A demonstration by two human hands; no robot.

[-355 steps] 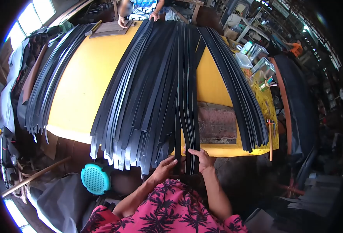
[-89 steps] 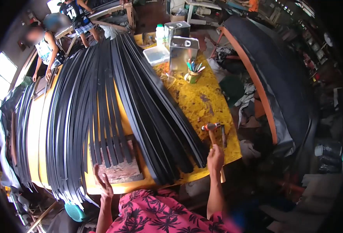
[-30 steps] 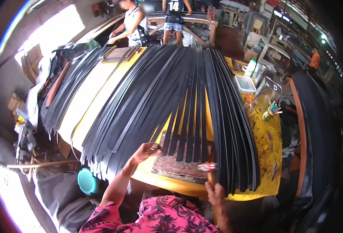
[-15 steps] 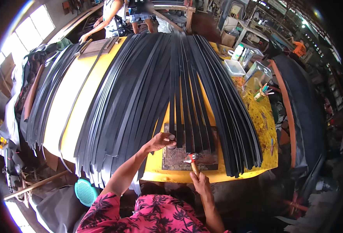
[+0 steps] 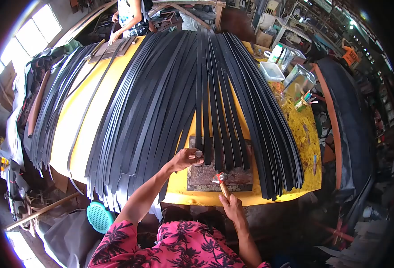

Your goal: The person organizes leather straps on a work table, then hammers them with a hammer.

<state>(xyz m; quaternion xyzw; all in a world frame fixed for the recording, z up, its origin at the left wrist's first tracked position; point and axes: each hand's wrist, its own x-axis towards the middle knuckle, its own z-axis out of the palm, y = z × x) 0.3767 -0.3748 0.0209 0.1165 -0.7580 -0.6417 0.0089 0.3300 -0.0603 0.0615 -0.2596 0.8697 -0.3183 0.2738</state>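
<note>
My left hand (image 5: 185, 159) is closed around a short metal punch (image 5: 199, 154), which stands over the end of a black strip at the left side of a dark board (image 5: 219, 183). In my right hand (image 5: 232, 207) is the wooden handle of a hammer (image 5: 220, 178), its metal head above the board's lower middle. Several long black strips (image 5: 217, 107) run down from the far side of the table, and their near ends lie on the board.
Bundles of black strips (image 5: 148, 116) cover much of the yellow table (image 5: 310, 165). Clear containers (image 5: 272, 71) and a cup of pens (image 5: 302, 103) stand at the right. Across the table, a person (image 5: 129, 20) handles a strip at a brown board (image 5: 123, 48). A turquoise stool (image 5: 99, 217) sits at lower left.
The hammer head has risen slightly, and my left hand has shifted a little with the punch. The person across the table now has both hands at a strip. The view has shifted slightly.
</note>
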